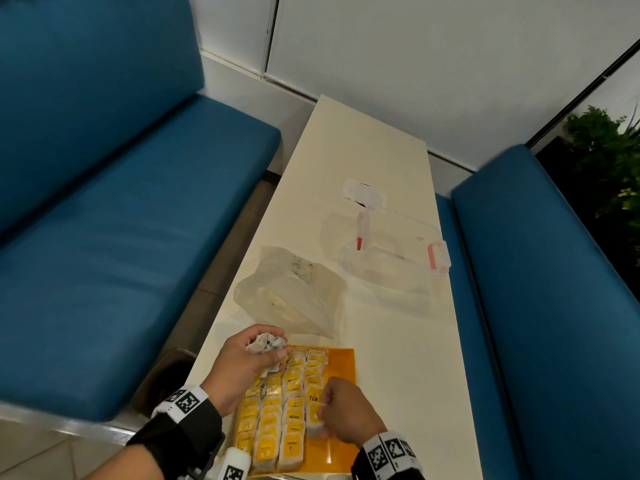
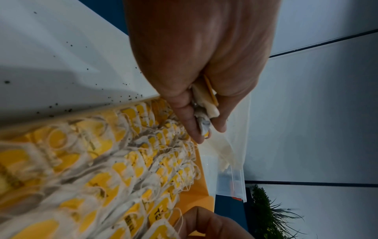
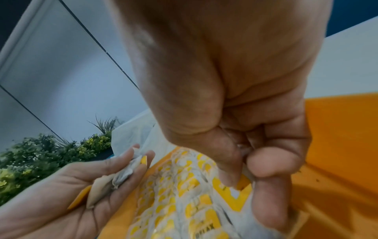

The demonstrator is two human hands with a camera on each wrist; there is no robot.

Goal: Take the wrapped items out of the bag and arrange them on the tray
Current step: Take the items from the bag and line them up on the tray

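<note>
Table (image 1: 398,341): right hand (image 1: 348,408) partly hides a blurred tea bag (image 1: 313,415).

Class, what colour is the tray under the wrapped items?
Orange; the tray shows best in the head view.

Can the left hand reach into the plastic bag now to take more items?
Probably not yet: the left hand already holds a bunch of tea bags, though the plastic bag lies just beyond it, unobstructed.

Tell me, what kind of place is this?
Probably a café or canteen booth: blue padded benches flank a narrow white table, and potted greenery stands behind one seat.
</note>
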